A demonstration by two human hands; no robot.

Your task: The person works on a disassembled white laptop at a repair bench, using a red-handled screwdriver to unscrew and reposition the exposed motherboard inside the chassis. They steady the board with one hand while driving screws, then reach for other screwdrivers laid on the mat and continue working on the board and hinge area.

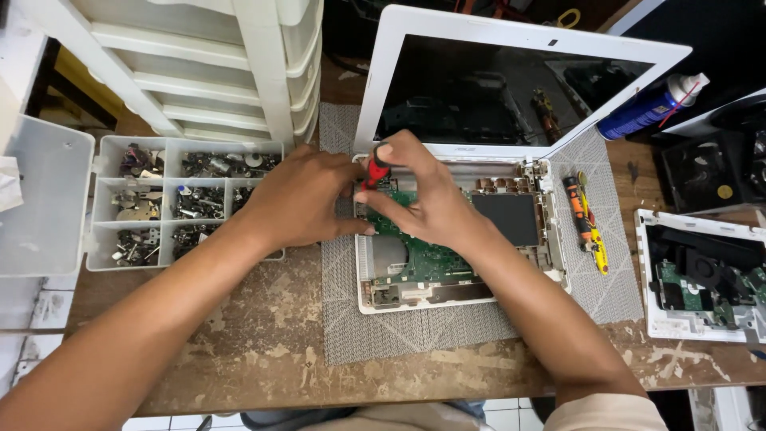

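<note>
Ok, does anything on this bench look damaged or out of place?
The white laptop on the grey mat has its keyboard deck removed, leaving the green circuit board bare. The wooden tabletop is badly worn, its surface flaking in pale patches. The right hand holds a red-handled screwdriver over the board; the left hand rests beside it.

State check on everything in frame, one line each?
Laptop: lid open, screen dark, base stripped, green board exposed.
Screwdriver: upright, gripped by right hand.
Left hand: resting at laptop's left edge.
Parts organizer: lid open, compartments filled.
Spray can: capped, lying tilted.
Second device: opened, fan exposed.
</note>
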